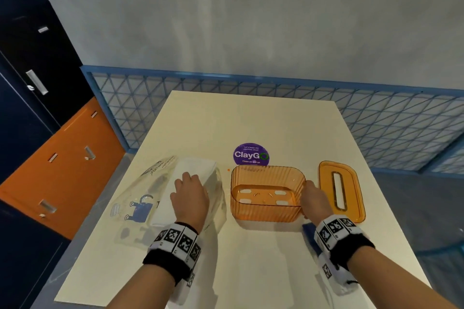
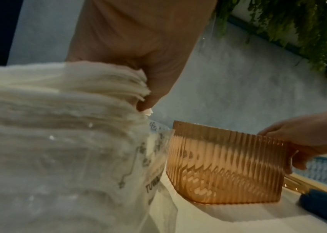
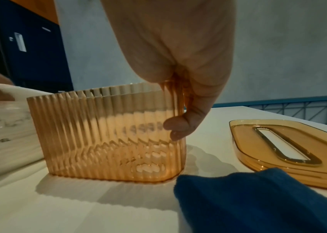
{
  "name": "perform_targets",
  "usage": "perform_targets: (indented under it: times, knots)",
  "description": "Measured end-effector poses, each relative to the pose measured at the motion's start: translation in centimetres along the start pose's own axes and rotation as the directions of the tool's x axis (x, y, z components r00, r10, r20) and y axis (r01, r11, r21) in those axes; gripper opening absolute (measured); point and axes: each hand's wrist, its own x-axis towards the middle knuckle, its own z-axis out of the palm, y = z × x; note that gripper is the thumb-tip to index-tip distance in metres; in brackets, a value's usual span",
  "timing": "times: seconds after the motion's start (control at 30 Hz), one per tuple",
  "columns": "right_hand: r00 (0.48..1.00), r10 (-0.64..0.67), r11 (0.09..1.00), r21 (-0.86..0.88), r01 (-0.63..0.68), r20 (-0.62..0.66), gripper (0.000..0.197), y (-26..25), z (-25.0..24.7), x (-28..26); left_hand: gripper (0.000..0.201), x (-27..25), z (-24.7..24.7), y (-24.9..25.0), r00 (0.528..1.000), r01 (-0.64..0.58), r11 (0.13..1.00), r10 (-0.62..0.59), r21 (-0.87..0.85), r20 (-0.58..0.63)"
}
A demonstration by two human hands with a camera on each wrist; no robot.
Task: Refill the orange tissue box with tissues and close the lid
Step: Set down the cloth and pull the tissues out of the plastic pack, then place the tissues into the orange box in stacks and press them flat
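Note:
The orange ribbed tissue box point(image 1: 267, 206) stands open and empty at the table's middle. Its slotted orange lid point(image 1: 351, 190) lies flat just to its right, also seen in the right wrist view as the lid point(image 3: 278, 149). My right hand point(image 1: 310, 187) pinches the box's right end wall point(image 3: 118, 134), thumb outside and fingers over the rim. Left of the box lies a white tissue stack point(image 1: 195, 168) in a clear printed wrapper point(image 1: 140, 203). My left hand point(image 1: 190, 180) lies on top of the stack, its fingers point(image 2: 148, 94) curled over the stack's edge point(image 2: 58, 110).
A purple round sticker point(image 1: 251, 155) is on the cream table point(image 1: 251, 120) behind the box. A blue cloth point(image 3: 258, 197) lies by my right wrist. A blue mesh fence point(image 1: 376, 120) runs behind the table; dark and orange lockers point(image 1: 62, 170) stand at left.

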Motion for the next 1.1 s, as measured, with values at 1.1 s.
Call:
perform_targets:
  times: [1.1]
  knots:
    - [0.999, -0.031, 0.995, -0.090, 0.034, 0.033, 0.021, 0.1, 0.6, 0.1, 0.025, -0.7, -0.9, 0.1, 0.998, 0.021, 0.996, -0.026, 0.087, 0.055]
